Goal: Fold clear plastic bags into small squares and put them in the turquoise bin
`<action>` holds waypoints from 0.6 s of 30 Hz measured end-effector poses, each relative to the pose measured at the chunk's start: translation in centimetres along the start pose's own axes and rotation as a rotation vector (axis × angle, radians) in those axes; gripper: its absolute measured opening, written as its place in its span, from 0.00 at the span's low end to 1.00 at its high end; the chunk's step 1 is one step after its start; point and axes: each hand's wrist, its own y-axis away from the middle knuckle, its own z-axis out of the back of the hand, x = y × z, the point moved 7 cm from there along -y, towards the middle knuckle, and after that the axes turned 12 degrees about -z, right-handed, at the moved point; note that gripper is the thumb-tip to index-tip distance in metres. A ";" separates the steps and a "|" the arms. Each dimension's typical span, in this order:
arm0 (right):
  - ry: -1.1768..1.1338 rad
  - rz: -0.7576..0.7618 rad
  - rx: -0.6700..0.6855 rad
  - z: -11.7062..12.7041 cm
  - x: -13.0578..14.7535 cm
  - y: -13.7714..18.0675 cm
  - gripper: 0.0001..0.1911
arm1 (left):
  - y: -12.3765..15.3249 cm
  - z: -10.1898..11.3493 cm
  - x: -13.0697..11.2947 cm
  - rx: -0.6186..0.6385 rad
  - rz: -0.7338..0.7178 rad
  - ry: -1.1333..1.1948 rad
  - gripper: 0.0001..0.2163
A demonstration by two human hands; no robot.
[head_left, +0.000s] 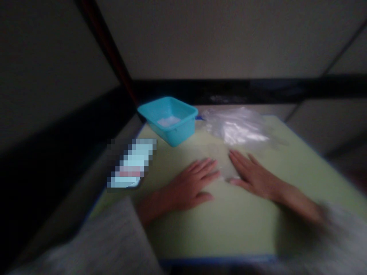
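Note:
Both hands lie flat on a pale green mat (237, 221). My left hand (190, 183) rests palm down with fingers stretched out and pointing away to the right. My right hand (252, 173) lies flat beside it, fingers spread and pointing up-left. Between and under the fingertips lies a thin clear plastic sheet or bag (225, 168), hard to make out in the blur. Both wrists wear grey sleeves.
A turquoise plastic tub (183, 130) with something white inside stands at the mat's far left. A heap of clear plastic bags (237, 126) lies behind my hands. A pixelated flat object (130, 164) sits left of the mat. Walls close in behind.

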 end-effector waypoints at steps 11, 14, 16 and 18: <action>-0.002 0.166 -0.004 1.1 2.4 0.3 0.44 | -0.1 -0.5 -0.4 0.060 -0.076 -0.017 0.29; -0.047 0.223 0.030 0.6 3.7 0.9 0.45 | -0.1 -0.4 -0.5 0.061 -0.080 -0.020 0.29; -0.057 0.234 0.042 0.3 4.1 1.2 0.46 | -0.2 -0.3 -0.6 0.058 -0.084 -0.016 0.29; -0.043 0.226 0.050 0.1 4.2 1.5 0.46 | -0.2 -0.2 -0.6 0.059 -0.087 -0.016 0.28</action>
